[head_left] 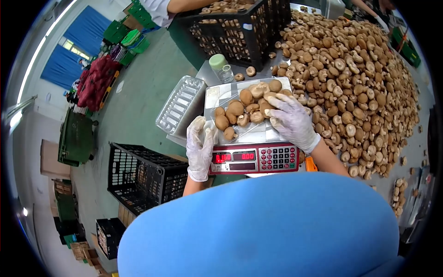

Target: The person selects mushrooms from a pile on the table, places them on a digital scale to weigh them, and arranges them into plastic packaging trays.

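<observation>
My left hand point(200, 150), in a thin white glove, is upright at the left edge of the scale, thumb and fingers apart with nothing between them. In front of me, the electronic scale point(254, 158) has a red panel reading 0.160. On its metal plate lies a clear plastic tray point(249, 137) heaped with brown mushrooms point(236, 108). My right hand point(294, 121), gloved too, reaches over the tray's right end, its fingers spread and stretched, their tips touching the mushrooms there. A stack of empty clear trays point(182, 105) stands left of the scale.
A large mushroom pile point(346, 74) covers the table to the right. Behind the scale stand a green-lidded jar point(221, 68) and a black crate point(244, 34) of mushrooms, beside another person's arm point(184, 5). An empty black crate point(143, 177) sits at lower left.
</observation>
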The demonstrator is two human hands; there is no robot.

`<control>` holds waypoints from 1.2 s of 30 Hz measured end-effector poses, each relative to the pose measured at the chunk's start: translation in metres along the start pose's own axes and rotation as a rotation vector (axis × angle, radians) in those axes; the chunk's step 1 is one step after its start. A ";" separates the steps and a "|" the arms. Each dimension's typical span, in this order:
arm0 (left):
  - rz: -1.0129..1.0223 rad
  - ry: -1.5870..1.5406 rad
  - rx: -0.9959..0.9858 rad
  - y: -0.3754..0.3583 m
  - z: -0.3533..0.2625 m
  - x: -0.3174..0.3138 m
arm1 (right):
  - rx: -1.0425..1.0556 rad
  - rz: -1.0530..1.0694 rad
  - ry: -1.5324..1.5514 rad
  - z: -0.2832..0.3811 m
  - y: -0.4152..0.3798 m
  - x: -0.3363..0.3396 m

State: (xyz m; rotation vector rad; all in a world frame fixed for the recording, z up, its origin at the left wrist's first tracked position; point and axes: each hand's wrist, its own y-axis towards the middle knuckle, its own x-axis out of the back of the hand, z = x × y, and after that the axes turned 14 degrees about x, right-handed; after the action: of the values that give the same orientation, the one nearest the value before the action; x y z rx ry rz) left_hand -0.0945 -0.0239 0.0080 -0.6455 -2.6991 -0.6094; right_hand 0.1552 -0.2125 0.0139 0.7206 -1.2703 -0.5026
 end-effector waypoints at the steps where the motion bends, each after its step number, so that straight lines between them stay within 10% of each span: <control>1: 0.000 0.038 0.007 0.000 0.002 0.003 | -0.005 0.002 0.020 0.001 0.002 0.006; 20: 0.009 -0.071 0.219 0.005 -0.002 0.020 | -0.172 -0.178 -0.043 -0.036 -0.010 0.021; 30: 0.546 -0.338 0.766 0.027 -0.032 0.012 | -0.938 0.025 0.664 -0.095 -0.005 0.010; 35: 0.525 -0.250 0.719 0.032 -0.027 0.005 | -0.302 0.013 0.254 -0.114 -0.034 -0.033; 36: 0.517 -0.248 0.713 0.032 -0.026 0.003 | -0.513 0.047 0.529 -0.099 -0.023 -0.016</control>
State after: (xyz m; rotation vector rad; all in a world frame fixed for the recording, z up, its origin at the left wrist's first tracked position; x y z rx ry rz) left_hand -0.0768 -0.0091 0.0418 -1.1763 -2.5182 0.5667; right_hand 0.2481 -0.1967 -0.0270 0.3502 -0.6213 -0.5274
